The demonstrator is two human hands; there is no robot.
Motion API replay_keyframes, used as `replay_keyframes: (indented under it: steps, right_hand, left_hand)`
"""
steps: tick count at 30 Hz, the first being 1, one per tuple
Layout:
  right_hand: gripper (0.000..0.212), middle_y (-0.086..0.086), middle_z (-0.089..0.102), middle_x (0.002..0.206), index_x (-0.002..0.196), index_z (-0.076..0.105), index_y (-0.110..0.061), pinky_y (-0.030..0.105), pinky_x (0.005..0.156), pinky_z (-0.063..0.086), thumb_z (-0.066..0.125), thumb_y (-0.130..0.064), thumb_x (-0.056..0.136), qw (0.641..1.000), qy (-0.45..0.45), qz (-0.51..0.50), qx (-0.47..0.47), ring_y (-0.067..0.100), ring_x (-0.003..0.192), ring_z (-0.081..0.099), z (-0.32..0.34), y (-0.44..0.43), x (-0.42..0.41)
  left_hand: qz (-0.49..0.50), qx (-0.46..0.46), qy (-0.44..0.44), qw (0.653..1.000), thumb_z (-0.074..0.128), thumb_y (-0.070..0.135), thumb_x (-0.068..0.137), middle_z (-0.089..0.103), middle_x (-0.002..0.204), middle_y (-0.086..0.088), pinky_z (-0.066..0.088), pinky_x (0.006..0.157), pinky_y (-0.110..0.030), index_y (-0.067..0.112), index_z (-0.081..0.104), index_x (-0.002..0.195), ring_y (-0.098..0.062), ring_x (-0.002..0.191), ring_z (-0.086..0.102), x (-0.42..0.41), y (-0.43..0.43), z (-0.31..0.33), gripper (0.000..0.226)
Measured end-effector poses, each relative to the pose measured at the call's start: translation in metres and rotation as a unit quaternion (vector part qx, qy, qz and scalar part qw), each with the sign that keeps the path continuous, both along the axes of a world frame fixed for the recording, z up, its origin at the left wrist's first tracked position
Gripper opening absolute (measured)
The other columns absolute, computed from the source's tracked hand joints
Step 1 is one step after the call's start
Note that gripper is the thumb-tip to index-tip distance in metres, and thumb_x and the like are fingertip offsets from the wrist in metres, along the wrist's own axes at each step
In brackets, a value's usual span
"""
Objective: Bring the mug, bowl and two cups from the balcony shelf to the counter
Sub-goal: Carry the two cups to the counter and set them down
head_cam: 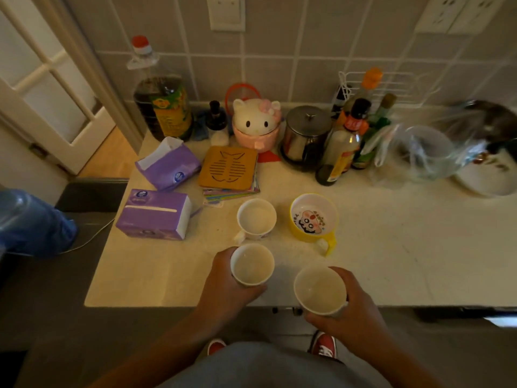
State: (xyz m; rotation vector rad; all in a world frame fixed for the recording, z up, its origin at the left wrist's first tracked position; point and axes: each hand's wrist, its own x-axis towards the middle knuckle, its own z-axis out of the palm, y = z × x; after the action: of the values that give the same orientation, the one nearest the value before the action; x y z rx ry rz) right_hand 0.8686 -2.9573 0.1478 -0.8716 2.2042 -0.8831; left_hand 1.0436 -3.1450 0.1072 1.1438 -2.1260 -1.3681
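A white mug (256,218) with a handle stands on the pale counter (391,247), and a yellow bowl (312,217) with a cartoon inside and a handle stands to its right. My left hand (223,284) grips a white cup (252,265) over the counter, just in front of the mug. My right hand (352,312) grips a second white cup (319,290) at the counter's front edge. Both cups are upright and look empty.
Two purple tissue packs (155,214) lie at the counter's left. A stack of trivets (228,170), a cat-shaped jar (256,123), a steel pot (305,134), several bottles (340,152), an oil jug (163,103) and a plastic bag (414,155) crowd the back. A door (47,88) is at the left.
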Motion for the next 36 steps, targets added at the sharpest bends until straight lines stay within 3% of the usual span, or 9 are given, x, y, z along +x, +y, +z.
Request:
replay_keyframes:
  steps: [5,12,17,25,31,36]
  right_hand:
    - [0.089,-0.03,0.056,0.104,0.109,0.031,-0.066,0.012,0.067,0.044,0.085,-0.06,0.038,1.0,-0.006,0.012,0.028,-0.006,0.094,0.056,-0.003,0.007,-0.017]
    - [0.089,-0.026,0.055,0.108,0.107,0.03,-0.066,0.018,0.071,0.046,0.086,-0.054,0.039,1.0,-0.009,0.018,0.015,-0.003,0.096,0.055,-0.005,0.001,-0.032]
    - [0.087,-0.023,0.056,0.111,0.11,0.034,-0.061,0.024,0.077,0.05,0.086,-0.055,0.041,1.0,-0.008,0.024,0.001,-0.001,0.1,0.056,-0.008,-0.002,-0.035]
    - [0.089,-0.026,0.054,0.113,0.114,0.033,-0.058,0.012,0.071,0.041,0.085,-0.057,0.041,1.0,-0.009,0.014,-0.002,-0.006,0.1,0.053,-0.016,-0.005,-0.03]
    - [0.084,-0.032,0.05,0.112,0.11,0.03,-0.066,0.011,0.074,0.038,0.084,-0.06,0.045,1.0,0.002,0.021,-0.006,-0.01,0.102,0.05,-0.026,-0.008,-0.023]
    - [0.093,-0.02,0.05,0.121,0.126,0.033,-0.049,0.016,0.078,0.039,0.083,-0.058,0.048,1.0,-0.006,0.012,-0.004,-0.005,0.103,0.051,-0.041,-0.013,-0.023]
  left_hand:
    - [0.011,-0.014,-0.006,1.0,0.085,0.056,0.052,0.046,0.122,0.03,0.036,0.086,-0.014,0.061,0.035,0.115,0.011,0.113,0.047,-0.013,0.012,-0.004,0.081]
    - [0.015,-0.034,-0.002,0.999,0.086,0.048,0.057,0.044,0.119,0.035,0.035,0.087,-0.013,0.065,0.034,0.114,0.019,0.112,0.043,-0.017,0.018,-0.008,0.079]
    - [0.002,-0.037,-0.006,0.999,0.084,0.054,0.057,0.044,0.123,0.035,0.035,0.087,-0.013,0.055,0.036,0.121,0.014,0.116,0.044,-0.014,0.015,-0.013,0.08]
    - [-0.013,-0.035,0.0,0.999,0.081,0.056,0.06,0.04,0.124,0.048,0.035,0.087,-0.015,0.06,0.034,0.125,0.016,0.12,0.041,-0.011,0.012,-0.017,0.081]
    - [-0.023,-0.058,-0.11,0.992,0.07,0.08,0.048,0.041,0.139,0.02,0.034,0.104,-0.034,0.047,0.023,0.14,0.0,0.124,0.039,0.003,0.006,-0.024,0.108]
    - [-0.046,-0.183,-0.241,0.952,0.045,0.091,0.057,0.041,0.149,0.002,0.026,0.111,-0.047,0.032,0.032,0.141,-0.02,0.14,0.028,0.03,-0.008,-0.033,0.104]
